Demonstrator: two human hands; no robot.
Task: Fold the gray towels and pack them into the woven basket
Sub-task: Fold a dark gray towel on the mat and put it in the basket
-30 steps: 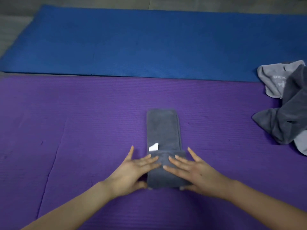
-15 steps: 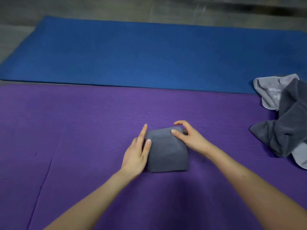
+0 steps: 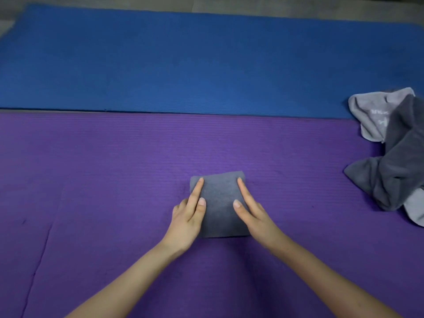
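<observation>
Where it humped before, towel [image 3: 218, 210] flat under straight-fingered left hand [image 3: 188, 218] and right hand [image 3: 255, 218].

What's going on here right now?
A person presses a folded gray towel flat on the purple mat. The left hand lies along its left edge and the right hand along its right, fingers straight. A heap of unfolded towels waits at the right. No basket is in view.

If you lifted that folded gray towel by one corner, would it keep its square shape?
Probably not: the folded towel is soft layered cloth, and the left hand and right hand press it flat. It looks light, being small and thin. On the ribbed purple mat it likely drags rather than slides.
</observation>
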